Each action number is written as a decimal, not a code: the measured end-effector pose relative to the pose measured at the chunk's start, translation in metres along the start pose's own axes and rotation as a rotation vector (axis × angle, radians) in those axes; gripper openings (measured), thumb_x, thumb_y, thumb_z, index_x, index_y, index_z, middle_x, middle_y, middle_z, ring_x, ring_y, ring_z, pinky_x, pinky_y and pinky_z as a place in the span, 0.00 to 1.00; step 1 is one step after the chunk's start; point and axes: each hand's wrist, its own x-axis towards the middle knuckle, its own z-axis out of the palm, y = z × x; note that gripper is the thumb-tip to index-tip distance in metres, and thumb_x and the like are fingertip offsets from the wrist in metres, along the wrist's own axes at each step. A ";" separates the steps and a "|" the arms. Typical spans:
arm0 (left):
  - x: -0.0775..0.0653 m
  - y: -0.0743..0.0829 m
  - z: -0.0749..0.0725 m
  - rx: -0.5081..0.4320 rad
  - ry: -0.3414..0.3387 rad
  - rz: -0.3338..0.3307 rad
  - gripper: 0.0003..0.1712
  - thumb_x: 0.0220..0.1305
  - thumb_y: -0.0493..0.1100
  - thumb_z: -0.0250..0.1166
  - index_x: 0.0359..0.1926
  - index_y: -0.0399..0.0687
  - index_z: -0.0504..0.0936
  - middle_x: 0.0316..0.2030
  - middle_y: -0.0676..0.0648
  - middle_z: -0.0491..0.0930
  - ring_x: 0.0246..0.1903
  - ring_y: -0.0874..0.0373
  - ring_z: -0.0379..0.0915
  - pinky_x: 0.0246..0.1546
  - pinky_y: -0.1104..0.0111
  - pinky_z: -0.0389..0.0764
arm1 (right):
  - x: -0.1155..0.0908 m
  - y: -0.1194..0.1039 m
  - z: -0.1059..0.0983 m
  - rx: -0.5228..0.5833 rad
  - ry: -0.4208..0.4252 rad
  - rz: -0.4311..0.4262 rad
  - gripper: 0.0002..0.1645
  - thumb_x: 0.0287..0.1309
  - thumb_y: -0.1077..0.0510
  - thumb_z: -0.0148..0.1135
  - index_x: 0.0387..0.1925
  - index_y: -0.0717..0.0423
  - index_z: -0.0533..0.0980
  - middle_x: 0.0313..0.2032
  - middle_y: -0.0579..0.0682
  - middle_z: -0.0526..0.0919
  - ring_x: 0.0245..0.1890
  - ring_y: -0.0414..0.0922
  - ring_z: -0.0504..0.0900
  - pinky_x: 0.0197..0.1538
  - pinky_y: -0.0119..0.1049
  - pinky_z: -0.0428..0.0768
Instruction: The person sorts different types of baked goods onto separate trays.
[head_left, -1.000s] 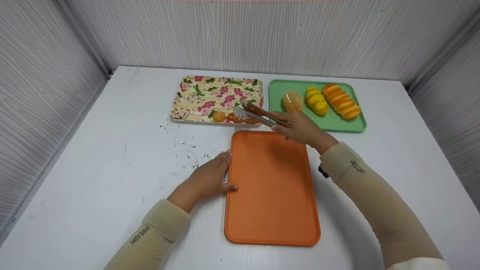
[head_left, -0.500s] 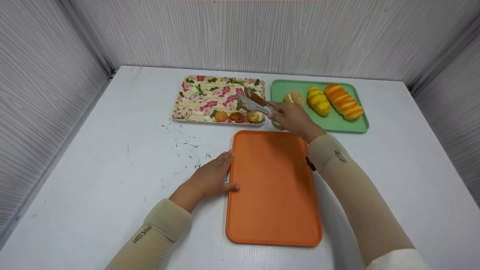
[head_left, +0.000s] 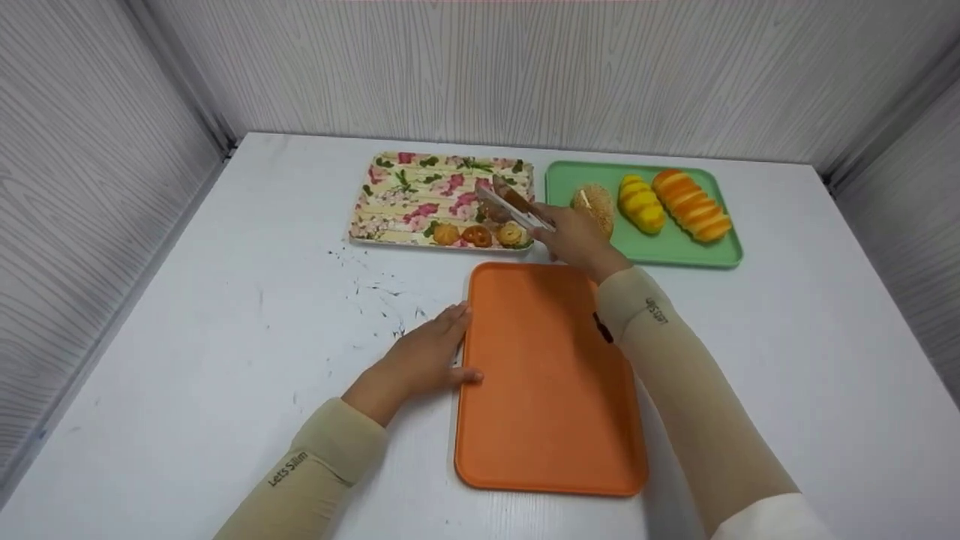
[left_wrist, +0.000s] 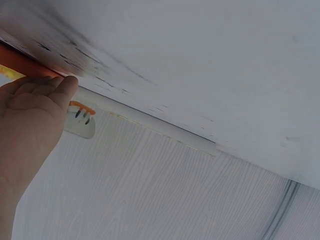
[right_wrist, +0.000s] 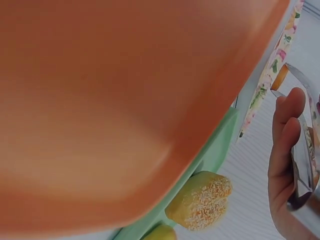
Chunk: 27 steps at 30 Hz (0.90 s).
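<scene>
My right hand (head_left: 574,232) holds metal food tongs (head_left: 510,206) over the right side of the flowered tray (head_left: 397,202). In the right wrist view, a small orange-brown piece (right_wrist: 280,78) shows between the tongs' tips; cannot tell whether they grip it. Along that tray's front edge lie a round cookie (head_left: 446,235), a pretzel (head_left: 477,237) and a ring-shaped cookie (head_left: 510,235). At the left edge of an orange tray (head_left: 551,390), my left hand (head_left: 427,352) rests with fingers extended along the side and the thumb over the rim.
On a green tray (head_left: 660,253) at the back right sit a sesame bun (head_left: 595,206), a yellow striped bread (head_left: 641,204) and a larger orange striped loaf (head_left: 691,205). Dark scuffs (head_left: 379,292) mark the white table left of the orange tray. Pale panels stand around the table.
My right hand and the tongs have shifted left, uncovering the ring-shaped cookie and the sesame bun more. The tong arms look closer together. The left hand stays on the orange tray.
</scene>
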 end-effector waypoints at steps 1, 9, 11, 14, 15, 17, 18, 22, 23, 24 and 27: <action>0.000 0.000 0.000 0.000 -0.001 0.000 0.56 0.57 0.67 0.62 0.74 0.39 0.49 0.74 0.45 0.44 0.71 0.50 0.43 0.67 0.57 0.55 | 0.000 0.000 0.001 0.002 -0.002 0.003 0.33 0.68 0.46 0.52 0.72 0.44 0.58 0.55 0.53 0.77 0.27 0.51 0.79 0.34 0.40 0.73; 0.001 -0.001 0.002 -0.001 0.011 0.016 0.56 0.58 0.66 0.62 0.73 0.38 0.49 0.74 0.44 0.45 0.71 0.49 0.44 0.66 0.56 0.56 | 0.005 0.003 0.004 -0.032 -0.017 0.012 0.35 0.69 0.46 0.52 0.73 0.45 0.56 0.57 0.54 0.76 0.24 0.46 0.79 0.36 0.40 0.75; 0.001 -0.001 0.002 0.000 0.011 0.017 0.56 0.58 0.66 0.62 0.73 0.38 0.49 0.74 0.44 0.45 0.71 0.49 0.44 0.66 0.56 0.56 | 0.005 0.003 0.005 -0.027 -0.028 0.019 0.35 0.69 0.46 0.51 0.73 0.45 0.55 0.57 0.53 0.77 0.25 0.46 0.79 0.39 0.41 0.75; 0.001 0.000 0.001 -0.003 0.009 0.012 0.56 0.57 0.67 0.62 0.73 0.39 0.50 0.74 0.45 0.45 0.71 0.50 0.43 0.66 0.57 0.55 | 0.006 0.003 0.006 -0.010 -0.039 0.028 0.36 0.69 0.46 0.51 0.73 0.45 0.53 0.60 0.53 0.73 0.27 0.48 0.80 0.43 0.43 0.75; 0.001 0.000 0.001 -0.005 0.004 0.008 0.56 0.57 0.67 0.62 0.74 0.39 0.49 0.74 0.45 0.44 0.71 0.50 0.43 0.67 0.57 0.55 | 0.006 0.003 0.006 -0.002 -0.040 0.030 0.36 0.69 0.45 0.51 0.74 0.45 0.53 0.62 0.52 0.72 0.28 0.49 0.80 0.44 0.44 0.75; 0.001 0.001 0.000 -0.005 -0.002 0.002 0.56 0.57 0.67 0.62 0.74 0.40 0.49 0.74 0.46 0.44 0.71 0.51 0.42 0.67 0.58 0.54 | 0.005 0.003 0.007 0.010 -0.036 0.032 0.37 0.69 0.45 0.51 0.74 0.45 0.53 0.64 0.52 0.70 0.28 0.49 0.80 0.45 0.44 0.75; 0.001 0.001 0.000 -0.007 0.000 0.003 0.56 0.57 0.67 0.62 0.74 0.39 0.49 0.74 0.46 0.44 0.71 0.51 0.43 0.67 0.58 0.54 | 0.005 0.003 0.007 0.018 -0.035 0.031 0.37 0.68 0.45 0.51 0.74 0.46 0.53 0.66 0.52 0.67 0.29 0.49 0.80 0.47 0.44 0.75; 0.000 0.002 0.000 -0.002 0.006 0.004 0.56 0.57 0.67 0.62 0.73 0.39 0.50 0.74 0.45 0.45 0.71 0.51 0.43 0.67 0.58 0.54 | 0.004 0.004 0.008 0.042 -0.022 0.014 0.38 0.67 0.43 0.52 0.74 0.46 0.54 0.67 0.52 0.66 0.28 0.49 0.80 0.50 0.44 0.74; 0.000 0.002 0.000 0.000 0.008 0.004 0.56 0.57 0.67 0.62 0.73 0.39 0.50 0.74 0.45 0.45 0.71 0.51 0.43 0.67 0.58 0.54 | 0.004 0.004 0.009 0.052 -0.021 0.010 0.38 0.67 0.43 0.52 0.74 0.47 0.54 0.67 0.52 0.65 0.28 0.49 0.80 0.50 0.44 0.74; 0.000 0.001 0.000 -0.001 0.008 0.003 0.56 0.57 0.67 0.62 0.73 0.39 0.50 0.74 0.45 0.45 0.71 0.51 0.43 0.67 0.58 0.54 | 0.004 0.004 0.009 0.063 -0.021 0.007 0.38 0.67 0.43 0.52 0.74 0.46 0.54 0.67 0.51 0.65 0.28 0.50 0.80 0.51 0.44 0.74; 0.000 0.001 0.000 -0.002 0.000 -0.007 0.56 0.57 0.67 0.62 0.74 0.39 0.49 0.74 0.46 0.44 0.71 0.52 0.42 0.67 0.58 0.54 | 0.004 0.003 0.008 0.069 -0.013 0.004 0.39 0.67 0.41 0.52 0.73 0.47 0.54 0.67 0.52 0.65 0.30 0.52 0.81 0.53 0.44 0.73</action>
